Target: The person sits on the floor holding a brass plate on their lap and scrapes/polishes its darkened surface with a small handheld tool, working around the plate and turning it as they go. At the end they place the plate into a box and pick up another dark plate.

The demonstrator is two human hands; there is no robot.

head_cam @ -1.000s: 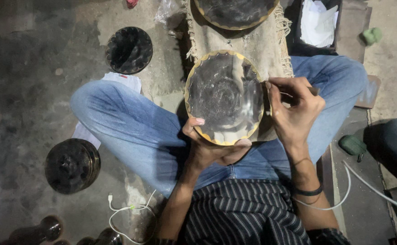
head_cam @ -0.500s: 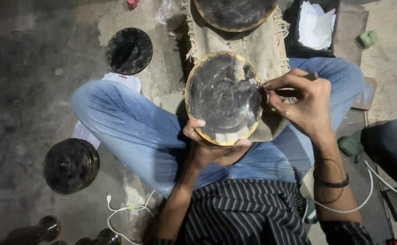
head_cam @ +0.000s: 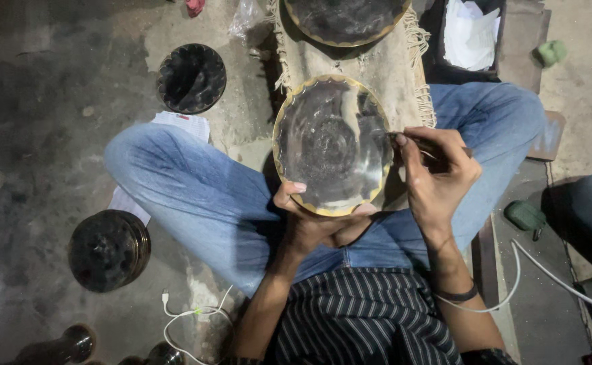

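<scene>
Sitting cross-legged on the floor, the person supports a round metal plate (head_cam: 329,145) with a gold scalloped rim above the lap. Left hand (head_cam: 313,223) grips the near edge of the plate: thumb hooked over the rim onto the face, remaining fingers curled underneath, mostly hidden. Right hand (head_cam: 438,179) is at the plate's right edge, fingers closed tight around a thin dark tool (head_cam: 431,143); its tip appears to touch the plate surface near the rim, though the contact point is blurred. Beyond the plate, a fringed burlap cloth (head_cam: 390,67) carries a second plate (head_cam: 346,17). Left of the plate, well apart, a dark fluted bowl (head_cam: 191,78) and a dark round vessel (head_cam: 106,250) stand on the floor. A white cable (head_cam: 187,318) lies near the vessel.
</scene>
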